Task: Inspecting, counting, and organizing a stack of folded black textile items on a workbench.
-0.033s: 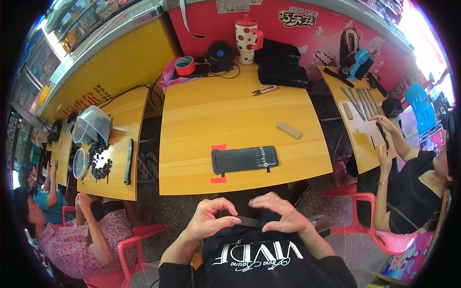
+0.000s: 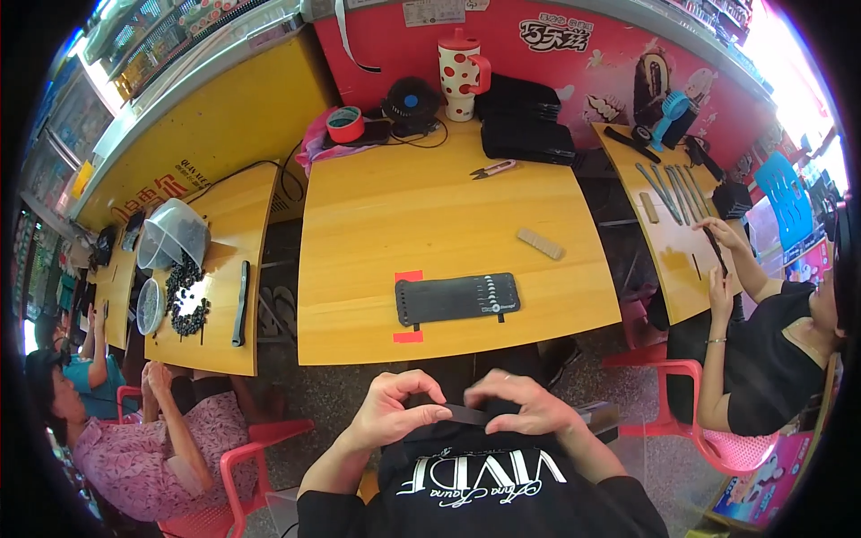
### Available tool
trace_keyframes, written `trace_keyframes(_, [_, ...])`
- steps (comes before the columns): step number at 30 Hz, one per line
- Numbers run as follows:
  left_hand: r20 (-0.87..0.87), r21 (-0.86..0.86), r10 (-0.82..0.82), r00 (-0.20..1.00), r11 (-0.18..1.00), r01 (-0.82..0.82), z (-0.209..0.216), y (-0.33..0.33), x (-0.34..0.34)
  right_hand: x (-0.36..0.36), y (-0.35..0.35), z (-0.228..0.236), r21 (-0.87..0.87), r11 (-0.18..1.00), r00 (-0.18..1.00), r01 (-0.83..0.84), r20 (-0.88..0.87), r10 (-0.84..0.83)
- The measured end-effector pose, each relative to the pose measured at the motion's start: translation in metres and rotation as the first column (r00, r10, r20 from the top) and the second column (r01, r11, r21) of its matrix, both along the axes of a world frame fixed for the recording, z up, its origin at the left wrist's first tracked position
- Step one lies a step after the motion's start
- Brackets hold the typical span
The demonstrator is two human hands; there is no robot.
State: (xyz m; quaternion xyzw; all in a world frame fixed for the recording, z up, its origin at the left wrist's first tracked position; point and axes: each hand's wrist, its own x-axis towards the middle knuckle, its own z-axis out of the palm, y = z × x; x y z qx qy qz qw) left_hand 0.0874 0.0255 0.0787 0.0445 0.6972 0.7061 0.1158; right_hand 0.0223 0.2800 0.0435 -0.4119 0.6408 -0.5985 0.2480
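A thin, flat dark strip (image 2: 468, 413) lies level and crosswise between the left hand (image 2: 395, 408) and the right hand (image 2: 525, 403), pinched at each end by the fingertips, close in front of the person's chest. It sits low in the head view, toward six o'clock, just off the near edge of the yellow table (image 2: 448, 215). Only its short middle stretch shows; both ends are hidden under the fingers.

Both ends of the dark strip (image 2: 468, 413) vanish inside the left hand (image 2: 390, 410) and right hand (image 2: 527, 405). The small black pieces (image 2: 186, 294) are too small to identify.
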Motion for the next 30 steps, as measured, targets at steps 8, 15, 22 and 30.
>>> trace_keyframes(8, [-0.068, -0.543, -0.112, 0.991, 0.838, 0.058, -0.001, 0.003, 0.007, 0.003, 0.038, -0.005, 0.159, 0.987, 0.998, -0.025, 0.065, 0.015])
trace_keyframes(15, [-0.159, -0.808, -0.332, 0.93, 0.585, 0.071, -0.063, -0.045, 0.029, -0.009, 0.079, 0.018, 0.27, 0.959, 0.993, 0.083, -0.1, -0.058])
trace_keyframes(22, [0.274, -0.073, 0.014, 0.962, 0.997, 0.006, -0.079, -0.003, 0.024, -0.013, 0.042, 0.014, 0.309, 0.949, 0.993, 0.067, -0.118, -0.031])
trace_keyframes(30, [0.184, 0.135, 0.017, 0.983, 0.99, -0.043, -0.075, 0.01, 0.03, -0.011, 0.041, 0.009, 0.442, 0.895, 0.997, 0.06, 0.014, -0.073])
